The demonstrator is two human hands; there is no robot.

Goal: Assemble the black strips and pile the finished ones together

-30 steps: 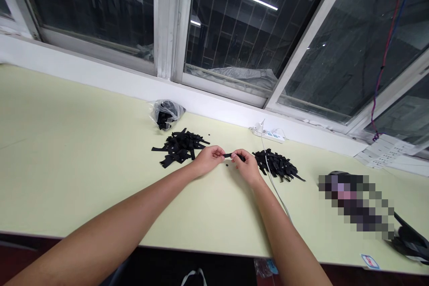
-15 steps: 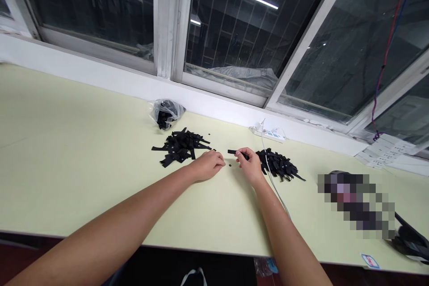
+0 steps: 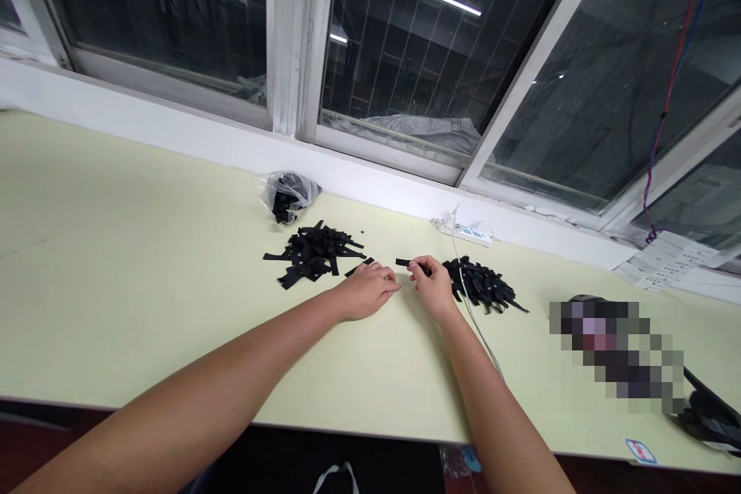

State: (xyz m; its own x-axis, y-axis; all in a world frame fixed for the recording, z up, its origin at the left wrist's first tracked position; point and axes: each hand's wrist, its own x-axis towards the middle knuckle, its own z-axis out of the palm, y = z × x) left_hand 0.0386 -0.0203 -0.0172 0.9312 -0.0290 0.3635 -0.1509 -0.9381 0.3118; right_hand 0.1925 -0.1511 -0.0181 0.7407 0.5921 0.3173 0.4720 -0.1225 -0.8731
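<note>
Centrally, a black strip (image 3: 404, 262) is pinched by the right hand (image 3: 431, 284), its free end toward ten o'clock; whether anything is held under the bent fingers of the left hand (image 3: 370, 291), at nine o'clock, cannot be told. Pieces could be dragged from the black pile (image 3: 486, 285) at three o'clock if the white cable (image 3: 461, 278) crossing it were snagged

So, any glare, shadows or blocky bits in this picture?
In the head view, bright streaks, probably reflected lamps, show in the window; a soft shadow falls on the table beside the right forearm; blocky pixels hide something at right.
</note>
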